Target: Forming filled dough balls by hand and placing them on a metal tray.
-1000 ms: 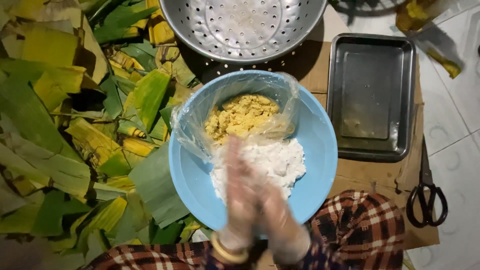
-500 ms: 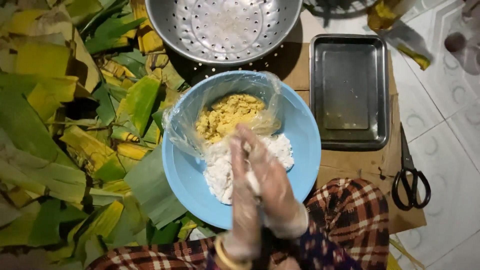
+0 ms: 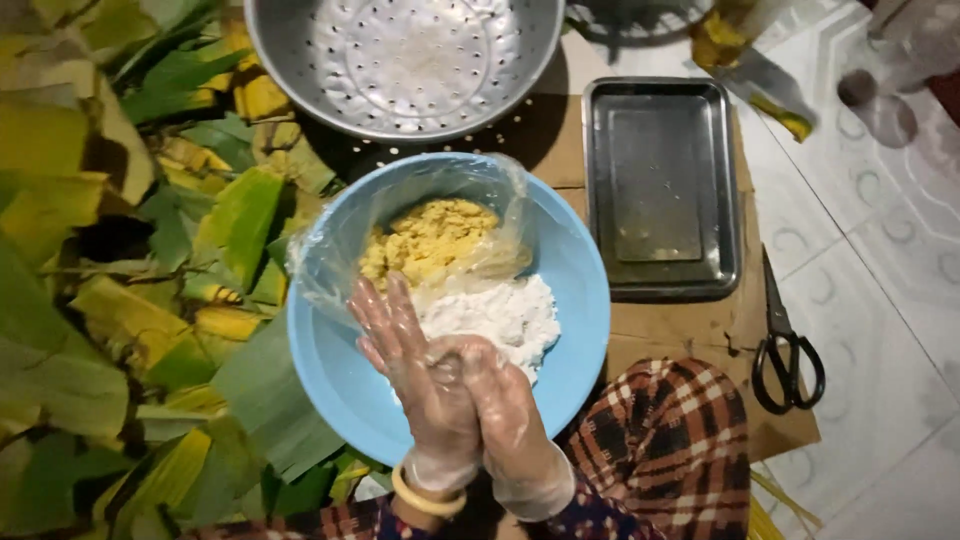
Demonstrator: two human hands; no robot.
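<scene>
Head view: blue bowl [image 3: 340,385], seemingly rice [image 3: 500,315].

One clear plastic bag [image 3: 420,225] serves as the only real package in view: it sits open inside the far-left part of the blue bowl [image 3: 575,300], its thin crinkled film rising above the rim, and it holds a crumbly yellow filling [image 3: 430,240]. A second, blurred wrapper of clear film with yellow content [image 3: 745,50] lies at the far right corner of the brown cardboard sheet [image 3: 680,340], beyond the steel tray; its kind cannot be told. No labels, signs or screens show.
</scene>
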